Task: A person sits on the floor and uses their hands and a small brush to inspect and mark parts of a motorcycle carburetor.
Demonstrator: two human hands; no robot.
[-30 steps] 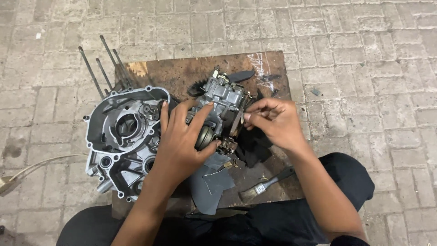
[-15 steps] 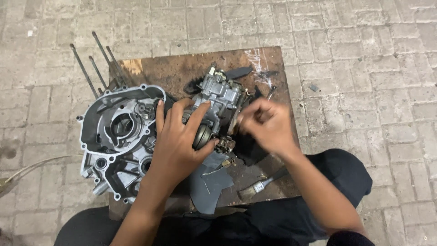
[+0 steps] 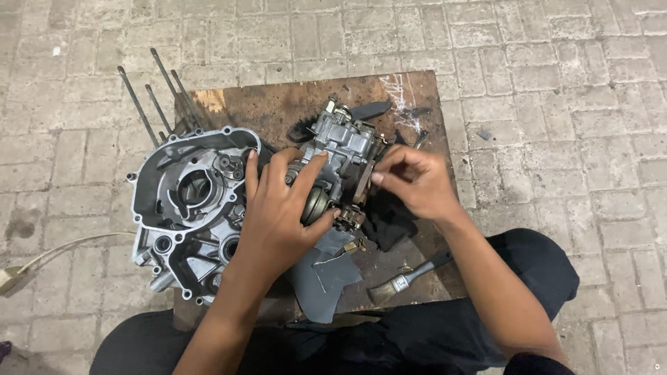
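Note:
A grey metal carburetor (image 3: 342,142) rests on a brown wooden board (image 3: 278,104). My left hand (image 3: 278,212) grips it from the near side, fingers over its body and thumb under a round dark part. My right hand (image 3: 415,182) touches the carburetor's right side with pinched fingertips. Whether the fingers hold a small part is hidden. A large silver engine case (image 3: 187,208) with four long studs lies to the left, touching my left hand's wrist side.
A small paintbrush (image 3: 408,278) lies on the board near my right forearm. A grey torn sheet (image 3: 326,274) and a black rag (image 3: 389,222) lie under the hands. Paved brick floor surrounds the board. A pale hose (image 3: 62,248) runs at the left.
My right hand has shifted slightly on the carburetor's right side, fingers working there. The left hand keeps its grip. The view has moved a little.

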